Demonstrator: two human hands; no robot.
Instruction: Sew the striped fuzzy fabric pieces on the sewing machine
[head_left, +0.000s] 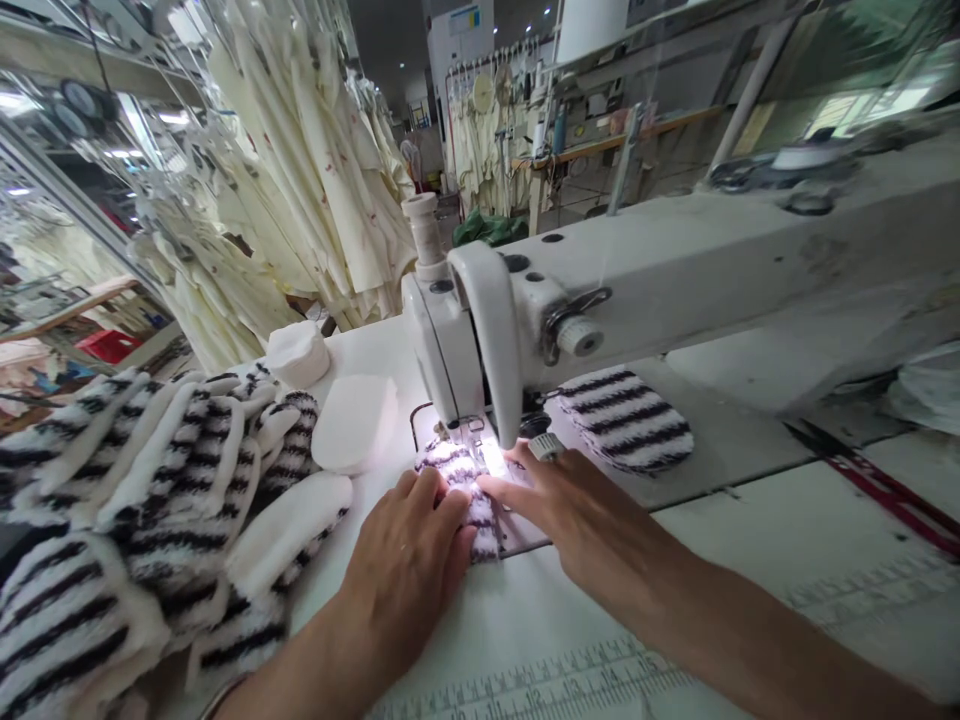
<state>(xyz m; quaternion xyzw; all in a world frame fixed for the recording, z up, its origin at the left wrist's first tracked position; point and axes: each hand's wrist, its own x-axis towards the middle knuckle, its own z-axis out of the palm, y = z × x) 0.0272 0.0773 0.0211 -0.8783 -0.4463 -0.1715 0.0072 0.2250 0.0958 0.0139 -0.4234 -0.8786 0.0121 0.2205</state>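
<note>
A small black-and-white striped fleece piece (465,470) lies under the needle of a white sewing machine (675,270), lit by the machine's lamp. My left hand (409,560) lies flat on the near part of the piece, fingers together and stretched toward the presser foot. My right hand (559,510) rests on the table just right of the piece, fingers extended, fingertips touching the fabric beside the needle. Both hands press the piece down; neither grasps it.
A pile of striped fleece pieces (127,500) fills the left of the table, with white oval pads (352,420) beside it. Another striped oval piece (626,420) lies behind the machine arm. Printed rulers (540,680) run along the table's front. Cream garments (300,170) hang behind.
</note>
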